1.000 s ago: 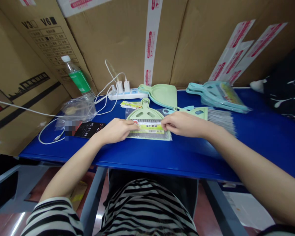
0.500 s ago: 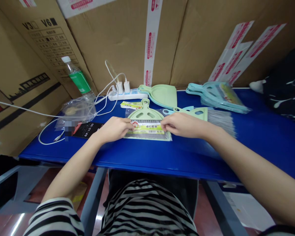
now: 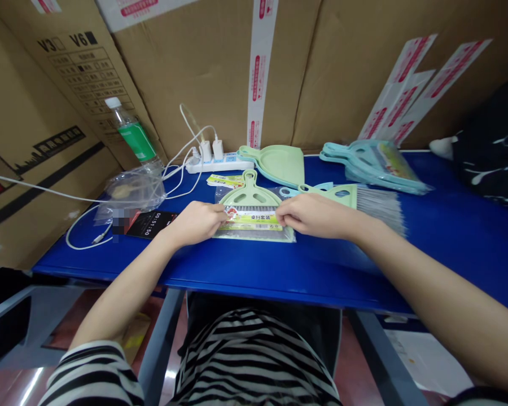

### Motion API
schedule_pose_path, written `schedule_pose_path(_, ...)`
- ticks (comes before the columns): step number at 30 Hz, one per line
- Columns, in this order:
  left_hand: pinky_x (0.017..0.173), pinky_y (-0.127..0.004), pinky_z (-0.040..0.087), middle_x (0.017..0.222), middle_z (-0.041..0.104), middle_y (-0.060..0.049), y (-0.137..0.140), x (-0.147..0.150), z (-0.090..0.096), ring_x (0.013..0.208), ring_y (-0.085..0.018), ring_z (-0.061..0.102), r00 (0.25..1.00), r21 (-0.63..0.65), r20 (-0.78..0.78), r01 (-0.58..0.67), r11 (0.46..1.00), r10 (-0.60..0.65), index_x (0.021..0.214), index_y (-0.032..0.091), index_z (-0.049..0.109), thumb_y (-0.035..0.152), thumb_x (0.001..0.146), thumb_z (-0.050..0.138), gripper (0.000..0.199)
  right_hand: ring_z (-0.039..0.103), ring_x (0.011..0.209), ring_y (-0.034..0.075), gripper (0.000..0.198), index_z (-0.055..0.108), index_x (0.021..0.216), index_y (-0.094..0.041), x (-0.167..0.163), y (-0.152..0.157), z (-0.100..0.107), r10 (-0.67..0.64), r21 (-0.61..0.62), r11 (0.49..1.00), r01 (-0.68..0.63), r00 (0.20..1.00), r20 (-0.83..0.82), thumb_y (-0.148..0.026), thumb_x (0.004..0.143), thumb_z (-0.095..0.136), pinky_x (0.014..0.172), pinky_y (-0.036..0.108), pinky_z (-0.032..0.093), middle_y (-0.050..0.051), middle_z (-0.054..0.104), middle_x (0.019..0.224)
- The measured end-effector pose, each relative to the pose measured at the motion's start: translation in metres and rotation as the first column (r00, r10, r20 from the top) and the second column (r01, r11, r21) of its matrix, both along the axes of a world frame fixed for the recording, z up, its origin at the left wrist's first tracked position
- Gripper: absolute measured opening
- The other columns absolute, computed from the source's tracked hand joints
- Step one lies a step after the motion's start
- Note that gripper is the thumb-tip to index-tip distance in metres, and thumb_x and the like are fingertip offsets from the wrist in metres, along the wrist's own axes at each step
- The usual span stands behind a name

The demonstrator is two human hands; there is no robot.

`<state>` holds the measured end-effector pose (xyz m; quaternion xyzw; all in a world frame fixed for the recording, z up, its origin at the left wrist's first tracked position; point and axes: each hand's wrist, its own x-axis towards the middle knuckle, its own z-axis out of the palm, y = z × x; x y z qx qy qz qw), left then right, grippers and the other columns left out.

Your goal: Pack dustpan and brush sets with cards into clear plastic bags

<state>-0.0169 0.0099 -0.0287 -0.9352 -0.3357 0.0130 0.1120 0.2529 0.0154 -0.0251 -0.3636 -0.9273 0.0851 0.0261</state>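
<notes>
A light green brush (image 3: 250,197) with grey bristles lies nested on a matching dustpan (image 3: 256,239), handles pointing away from me. Clear plastic film covers them. Across the bristles rests a yellow and white label card (image 3: 258,217) with printed characters. At the card's left end, my left hand (image 3: 197,221) is closed in a pinch. My right hand (image 3: 311,215) pinches the right end, fingers curled. Whether film is also caught between the fingers cannot be made out. Behind my right wrist lies another green brush (image 3: 350,196), its grey bristles to the right.
Green dustpans (image 3: 279,162) sit behind, with bagged blue sets (image 3: 372,163) to the right. More label cards (image 3: 224,180) lie near a power strip (image 3: 220,163). At left are a phone (image 3: 150,224), white cables, a crumpled bag (image 3: 131,192) and a bottle (image 3: 138,138). Cardboard (image 3: 220,67) walls the back.
Both hands keep their places at the label card's ends, with only a very slight shift. The card looks slightly shifted between them. The phone's timer has advanced one second.
</notes>
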Motion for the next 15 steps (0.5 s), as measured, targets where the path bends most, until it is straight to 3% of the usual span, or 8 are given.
schedule_pose_path(4,0.065,-0.026,0.047,0.095,0.07,-0.004,-0.005,0.006,-0.003,0.073,-0.014,0.066,0.998,0.014,-0.015,0.066,0.998,-0.066,0.107,0.02,0.069,0.007,0.088,0.04,0.036,0.058,0.067,0.017,0.028,0.067,0.074,-0.02,-0.005,-0.005,0.0,0.065,0.071,0.995,-0.064,0.998,-0.005,-0.011,0.081,0.041,0.061,0.028,0.035,0.005,0.07,0.077)
schedule_pose_path(7,0.064,-0.025,0.048,0.103,0.069,-0.003,-0.008,0.01,-0.005,0.073,-0.013,0.066,0.994,-0.007,-0.061,0.089,0.996,-0.089,0.122,0.026,0.065,0.007,0.088,0.041,0.045,0.064,0.074,0.018,0.035,0.073,0.095,-0.019,-0.01,-0.008,-0.006,0.11,0.106,0.989,-0.106,0.993,-0.033,-0.009,0.083,0.041,0.064,0.029,0.039,0.007,0.075,0.089)
schedule_pose_path(10,0.062,-0.025,0.048,0.105,0.068,-0.003,-0.008,0.012,-0.008,0.072,-0.013,0.065,0.993,-0.009,-0.077,0.089,0.996,-0.089,0.127,0.028,0.063,0.007,0.088,0.04,0.049,0.067,0.078,0.019,0.045,0.072,0.114,-0.02,-0.014,-0.009,-0.014,0.133,0.122,0.984,-0.127,0.99,-0.045,-0.007,0.083,0.042,0.067,0.029,0.042,0.008,0.077,0.097)
schedule_pose_path(15,0.062,-0.025,0.05,0.102,0.069,-0.004,-0.007,0.013,-0.008,0.073,-0.014,0.066,0.995,-0.014,-0.058,0.082,0.997,-0.083,0.126,0.026,0.064,0.007,0.088,0.041,0.048,0.069,0.079,0.019,0.047,0.072,0.118,-0.021,-0.018,-0.009,-0.017,0.11,0.108,0.989,-0.106,0.993,-0.031,-0.007,0.084,0.042,0.068,0.03,0.044,0.01,0.077,0.1)
